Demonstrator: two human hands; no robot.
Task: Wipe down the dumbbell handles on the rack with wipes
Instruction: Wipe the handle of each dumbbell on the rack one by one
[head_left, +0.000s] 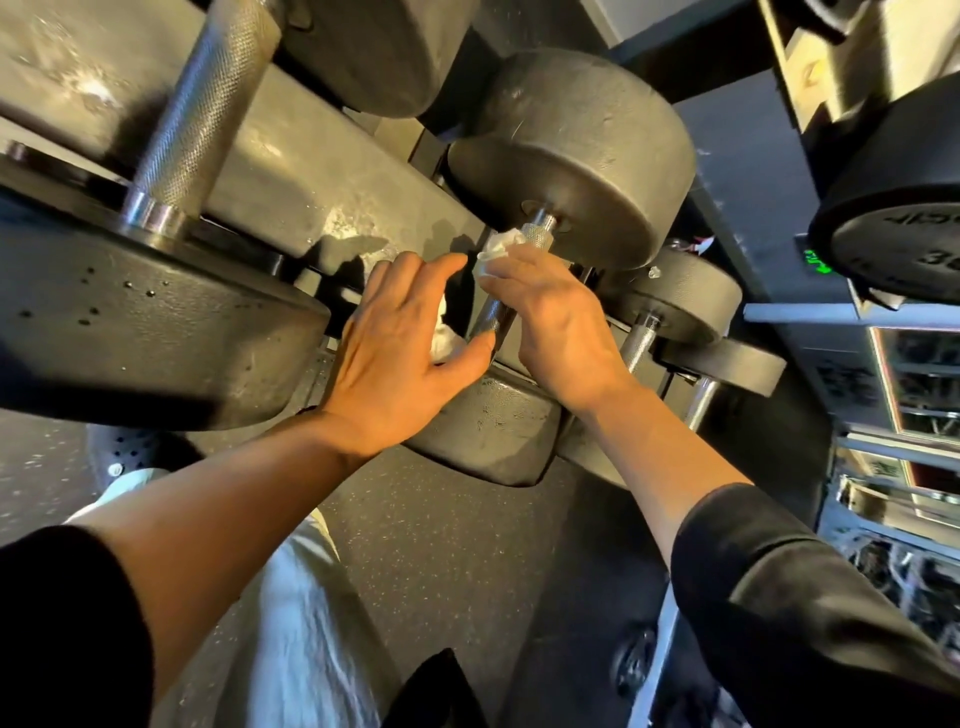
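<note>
head view: looking down past both forearms at a dumbbell rack (332, 171), dark speckled floor (441, 545) below.
middle dumbbell: its knurled steel handle (496, 314) runs from the far round head (576, 156) down to the near head (488, 431), which sits at the rack's front edge.
right hand (556, 322): fingers curled over the handle from the right side, gripping a crumpled white wipe (501, 252) against the upper part of the bar, just below the far head's collar.
left hand (400, 338): fingers spread and relaxed, thumb touching the lower part of the handle; a second white wipe (444, 338) shows under the palm, and i cannot tell whether the fingers actually pinch it.
gap between hands: a short bare stretch of knurled bar shows between thumb and right palm.
left neighbour: a large dumbbell with a thick knurled handle (202, 109); its near head (150, 322) ends just beside the left hand's knuckles, a narrow dark slot between them.
right neighbour: a smaller dumbbell (675, 296) just beside the right wrist, its thin handle (639, 338) partly hidden behind the hand.
far right: another rack frame (800, 312) with a black weight (893, 228) on it, well apart from the hands.
open room: floor in front of the rack's edge, between the two forearms.
sleeves: dark, pushed up on both arms (779, 597).
</note>
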